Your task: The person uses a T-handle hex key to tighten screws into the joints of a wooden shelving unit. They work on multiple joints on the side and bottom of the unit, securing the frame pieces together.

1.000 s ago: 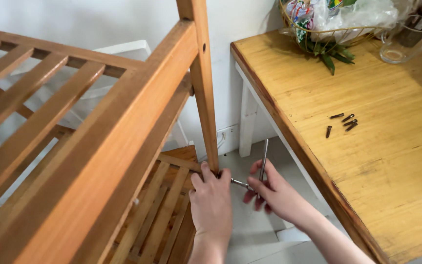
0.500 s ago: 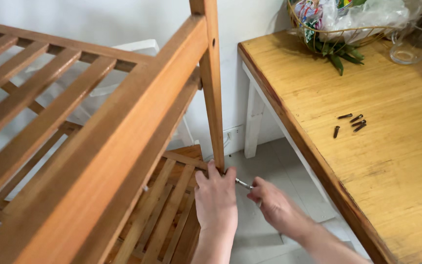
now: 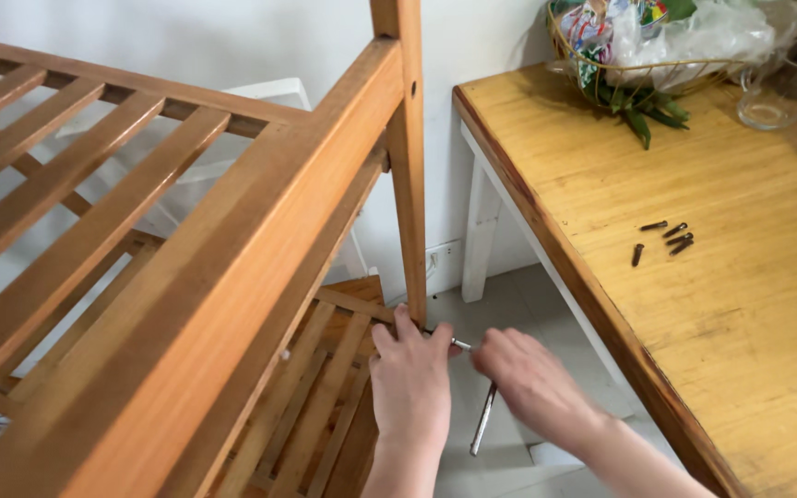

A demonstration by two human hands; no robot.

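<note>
- The wooden rack fills the left — slatted shelves, its upright post running down to the low shelf near the floor.
- The wooden table stands to the right; at its far edge a wire basket holds plastic-wrapped packets and green leaves, and a clear glass jug sits just right of it — what is in the jug cannot be told.
- Four small dark screws lie loose mid-table, well apart from the hands.
- The left hand is pressed flat against the foot of the post, fingers curled on the joint with the low shelf.
- The right hand is closed around the short arm of a metal hex key, just right of the left hand.
- The key's short arm points left toward the post; its long arm hangs out of the grip, its long axis near upright, tip aimed down at the floor and slightly left.
</note>
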